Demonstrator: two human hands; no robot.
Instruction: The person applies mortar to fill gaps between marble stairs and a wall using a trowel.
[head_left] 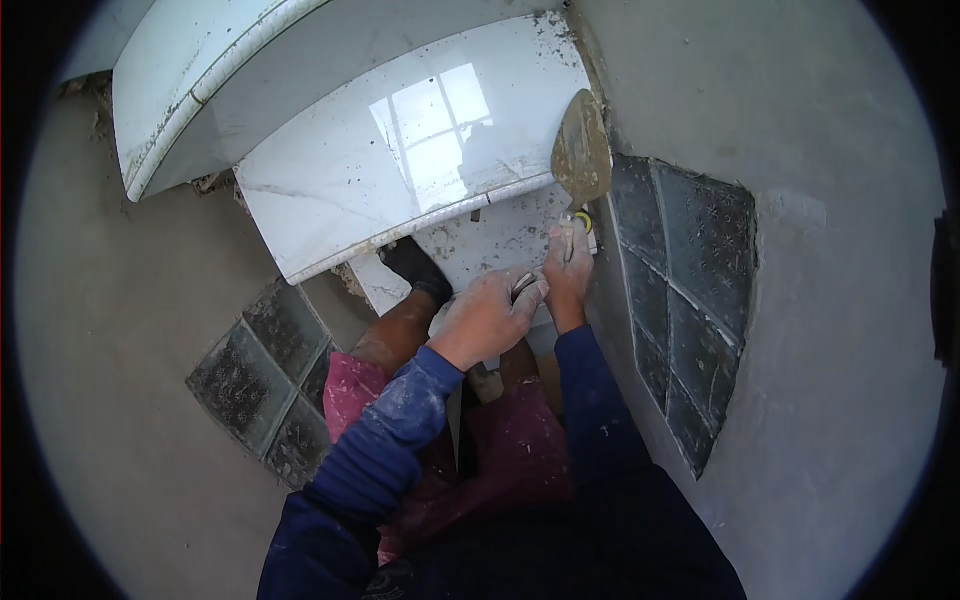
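My right hand (568,262), dusty with pale powder, is closed around the handle end of a pointed trowel (581,150). The trowel's mud-coated blade points away from me, over the right end of a white marble-look step. Beside my right fingertips shows a small yellow ring-shaped thing (584,219), too small to name. My left hand (488,318) is just to the left and nearer to me, closed, with its fingers curled. A greyish edge appears between its thumb and forefinger, but what it is cannot be made out.
A glossy white tiled step (330,185) spans the middle, with a higher step (190,90) at upper left. Below, a dirty lower tread (490,240) holds my dark-covered foot (415,268). Glass-block panels sit in the right wall (690,290) and left wall (265,370).
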